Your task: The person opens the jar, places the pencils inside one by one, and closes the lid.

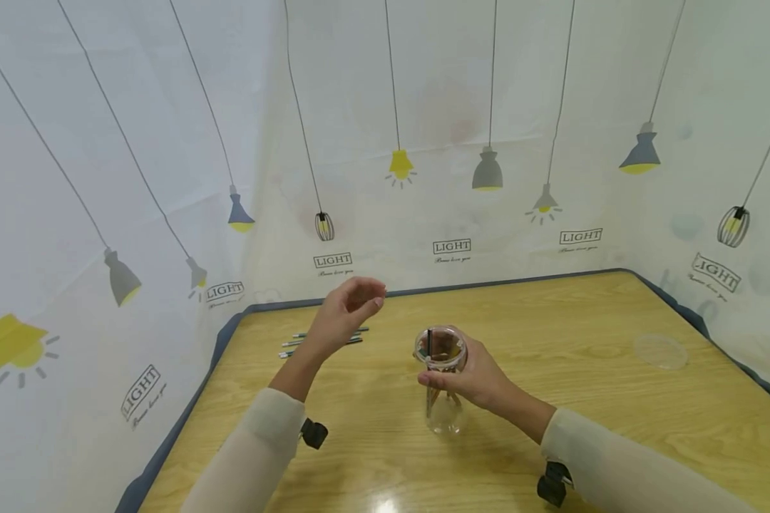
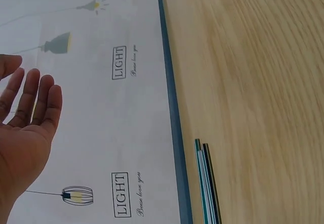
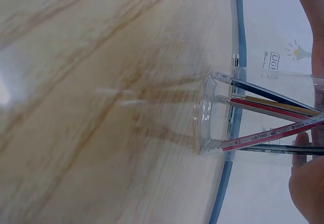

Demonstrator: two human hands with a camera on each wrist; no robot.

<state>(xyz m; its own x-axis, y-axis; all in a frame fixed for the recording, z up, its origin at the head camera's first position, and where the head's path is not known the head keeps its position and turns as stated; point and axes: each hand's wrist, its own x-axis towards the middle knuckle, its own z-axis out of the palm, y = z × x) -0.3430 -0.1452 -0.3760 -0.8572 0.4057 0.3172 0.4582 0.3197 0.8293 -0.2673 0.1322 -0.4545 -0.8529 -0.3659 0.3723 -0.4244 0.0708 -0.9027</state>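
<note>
A clear jar (image 1: 445, 422) stands near the middle of the table, held near its rim by my right hand (image 1: 485, 376), with thumb and fingers round it. Inside it are several pencils (image 3: 276, 131), red, dark and yellowish, leaning at different angles. One dark pencil (image 1: 430, 345) reaches up to the jar's mouth. My left hand (image 1: 346, 313) is raised to the left of the jar, its fingers loosely bent and nothing in them. Behind and below that hand, several more pencils (image 1: 293, 344) lie on the table; dark and green ones (image 2: 205, 178) show in the left wrist view.
A clear round lid (image 1: 661, 352) lies flat on the wooden table (image 1: 552, 313) at the right. Pale sheeting (image 1: 449, 206) printed with hanging lamps rises beyond the table's dark blue edge at the back and both sides.
</note>
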